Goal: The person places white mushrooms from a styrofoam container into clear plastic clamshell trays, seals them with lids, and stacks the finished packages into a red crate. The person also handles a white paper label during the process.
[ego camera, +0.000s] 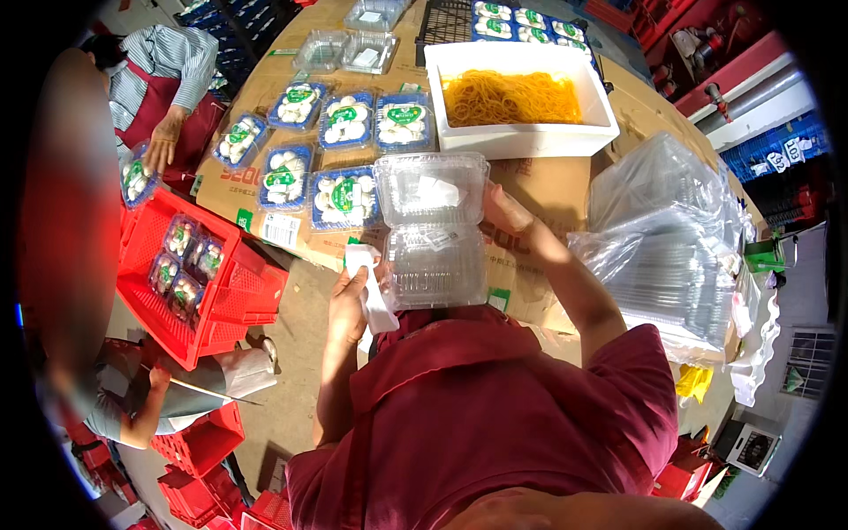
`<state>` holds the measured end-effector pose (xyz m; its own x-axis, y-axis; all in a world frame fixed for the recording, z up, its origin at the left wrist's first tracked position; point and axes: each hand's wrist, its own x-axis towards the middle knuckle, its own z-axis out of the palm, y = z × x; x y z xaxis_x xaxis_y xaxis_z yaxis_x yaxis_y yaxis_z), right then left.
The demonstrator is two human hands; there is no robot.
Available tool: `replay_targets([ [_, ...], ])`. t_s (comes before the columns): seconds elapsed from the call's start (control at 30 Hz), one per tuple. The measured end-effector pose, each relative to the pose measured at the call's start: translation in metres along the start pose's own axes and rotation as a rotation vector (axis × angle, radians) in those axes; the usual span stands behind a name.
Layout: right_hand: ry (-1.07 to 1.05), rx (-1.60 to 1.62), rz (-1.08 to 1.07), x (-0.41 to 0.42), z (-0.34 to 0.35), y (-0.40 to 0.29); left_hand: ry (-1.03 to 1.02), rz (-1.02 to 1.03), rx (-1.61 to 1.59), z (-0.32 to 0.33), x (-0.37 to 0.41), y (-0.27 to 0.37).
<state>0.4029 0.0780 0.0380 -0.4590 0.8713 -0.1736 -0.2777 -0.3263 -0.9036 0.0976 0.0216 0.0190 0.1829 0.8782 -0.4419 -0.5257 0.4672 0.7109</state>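
Note:
My left hand (pixel 349 301) grips a white paper strip (pixel 379 308), probably label backing, beside an opened clear plastic clamshell box (pixel 434 265). My right hand (pixel 509 209) holds the clamshell's right edge near its hinge, with some fingers hidden. A white label (pixel 442 237) with print lies on or in the clamshell, and bright glare covers part of its far half. Just left of it sits a blue-based pack of white mushrooms (pixel 344 199) with a green label. Several similar packs, such as this mushroom pack (pixel 404 122), stand farther back on the cardboard-covered table (pixel 536 185).
A white foam box (pixel 523 142) holds orange noodle-like strands (pixel 510 99). Nested clear boxes in a plastic bag (pixel 662 265) stand at right. Empty clear boxes (pixel 368 52) sit at the back. At left, a co-worker's hand (pixel 165 139) holds a pack above a red crate (pixel 225 291).

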Motion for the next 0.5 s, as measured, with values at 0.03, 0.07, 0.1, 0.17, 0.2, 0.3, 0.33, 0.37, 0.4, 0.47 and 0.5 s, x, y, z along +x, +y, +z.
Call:
replay_targets([
  [0.03, -0.003, -0.013, -0.051, 0.003, -0.005, 0.006, -0.070, 0.000, -0.136, 0.005, -0.003, 0.003],
  [0.07, -0.007, -0.026, -0.102, 0.010, -0.014, 0.018, -0.065, 0.009, -0.225, 0.003, -0.001, 0.004],
  [0.1, -0.028, -0.020, -0.097, 0.011, -0.015, 0.018, -0.053, 0.056, -0.190, 0.007, 0.001, 0.007],
  [0.17, -0.080, 0.017, -0.034, 0.002, -0.018, 0.012, -0.029, 0.150, -0.119, 0.019, 0.003, 0.016],
  [0.2, -0.053, 0.029, -0.002, -0.001, -0.012, 0.006, -0.034, 0.160, -0.080, 0.018, 0.005, 0.015],
  [0.3, 0.170, 0.041, 0.039, -0.002, 0.011, -0.006, 0.061, 0.120, 0.024, 0.020, 0.009, 0.008],
  [0.33, 0.204, 0.029, 0.050, 0.001, 0.010, -0.006, 0.041, 0.136, 0.066, 0.016, 0.010, 0.005],
  [0.37, 0.238, 0.016, 0.062, 0.006, 0.006, -0.003, 0.046, 0.137, 0.073, 0.014, 0.011, 0.001],
  [0.4, 0.270, 0.003, 0.074, 0.011, 0.004, 0.001, 0.052, 0.138, 0.079, 0.012, 0.012, -0.002],
  [0.47, 0.326, -0.070, 0.074, 0.015, -0.002, 0.006, 0.068, 0.158, 0.117, 0.009, 0.012, -0.002],
  [0.5, 0.355, -0.108, 0.074, 0.015, -0.005, 0.009, 0.067, 0.159, 0.096, 0.007, 0.011, -0.002],
])
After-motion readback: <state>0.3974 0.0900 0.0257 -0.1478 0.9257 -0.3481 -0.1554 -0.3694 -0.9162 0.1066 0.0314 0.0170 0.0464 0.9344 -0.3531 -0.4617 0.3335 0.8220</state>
